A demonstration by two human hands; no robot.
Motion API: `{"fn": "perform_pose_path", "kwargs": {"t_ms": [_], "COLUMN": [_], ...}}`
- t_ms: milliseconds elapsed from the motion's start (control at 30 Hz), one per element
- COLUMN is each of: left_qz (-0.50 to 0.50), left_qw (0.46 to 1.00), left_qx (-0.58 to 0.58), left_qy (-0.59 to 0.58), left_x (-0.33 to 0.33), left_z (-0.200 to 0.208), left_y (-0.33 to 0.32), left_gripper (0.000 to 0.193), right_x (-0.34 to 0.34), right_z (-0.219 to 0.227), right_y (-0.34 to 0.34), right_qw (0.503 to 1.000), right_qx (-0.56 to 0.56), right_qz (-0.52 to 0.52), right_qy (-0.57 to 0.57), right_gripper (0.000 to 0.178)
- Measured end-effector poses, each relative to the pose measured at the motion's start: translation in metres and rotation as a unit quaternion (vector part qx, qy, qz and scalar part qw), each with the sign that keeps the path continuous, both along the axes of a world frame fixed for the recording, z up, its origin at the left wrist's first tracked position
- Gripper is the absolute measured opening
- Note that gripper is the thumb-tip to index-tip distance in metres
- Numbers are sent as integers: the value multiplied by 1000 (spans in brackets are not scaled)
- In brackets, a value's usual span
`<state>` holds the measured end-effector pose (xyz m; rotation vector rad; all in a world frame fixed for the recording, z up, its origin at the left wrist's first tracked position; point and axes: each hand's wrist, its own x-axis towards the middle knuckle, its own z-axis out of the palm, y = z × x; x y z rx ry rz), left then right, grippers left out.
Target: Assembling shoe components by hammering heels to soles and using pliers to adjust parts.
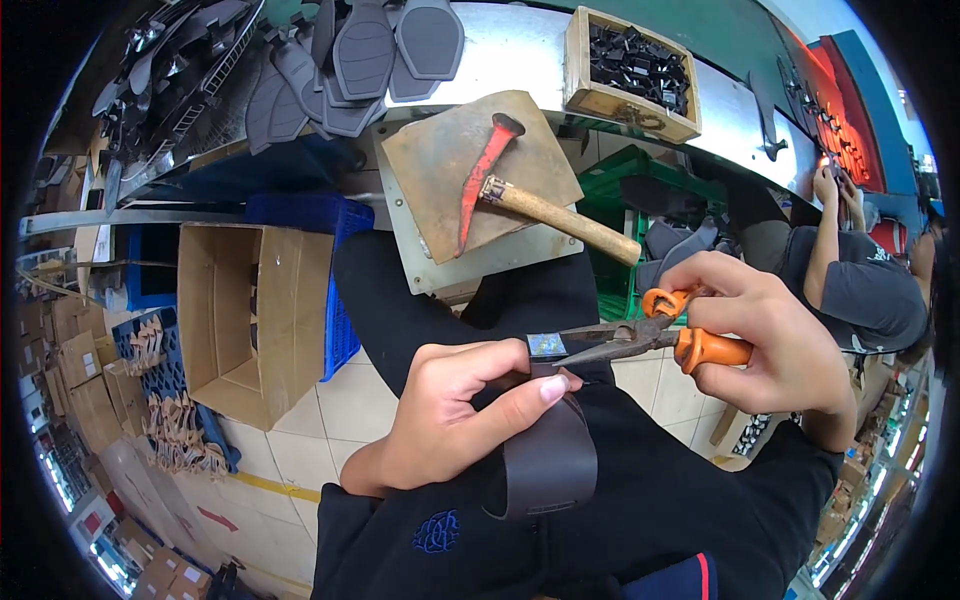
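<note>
Head view
Left hand (450,410): curled, thumb and fingers pinching the top of a dark strap (550,455) against the lap.
Strap: a broad dark brown band, looping down from the left fingers over the person's black trousers.
Right hand (765,335): closed round the orange handles of the pliers (625,342), just right of the left hand.
Pliers: lying nearly level, long nose pointing left, tip at the strap's upper edge beside the left thumb; whether the nose grips the strap I cannot tell.
Hammer (520,195): above both hands, red head and wooden handle resting on a brown board (440,160), untouched.
Box (255,310): open cardboard, left of the left hand, on the tiled floor.
Crate (630,75): wooden, above the right hand on the bench, filled with small black parts.
Soles (365,55): grey pieces heaped at the bench's far edge.
Other person (855,280): at right beyond the right hand, in a grey shirt, arms raised.
</note>
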<state>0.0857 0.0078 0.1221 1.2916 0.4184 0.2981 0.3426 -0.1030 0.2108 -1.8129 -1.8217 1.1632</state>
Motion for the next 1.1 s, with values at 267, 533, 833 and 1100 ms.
{"fn": "perform_pose_path", "kwargs": {"t_ms": [267,533,833,1100], "left_qz": [-1,21,31,27], "left_qw": [1000,999,996,999], "left_qx": [9,27,81,-26], "left_qy": [-8,7,14,-16], "left_x": [-3,-4,-8,-10], "left_z": [-2,6,2,0], "left_y": [-1,-1,-1,-5], "left_gripper": [22,20,19,18], "right_x": [-2,-9,-15,-7], "right_z": [-3,-6,-5,-6], "right_y": [0,-1,-4,-5], "right_qw": [1000,999,999,1000], "right_qx": [10,16,-9,-2], "right_qz": [-1,-22,-30,-1], "right_qy": [8,21,3,-9], "right_gripper": [19,21,23,24]}}
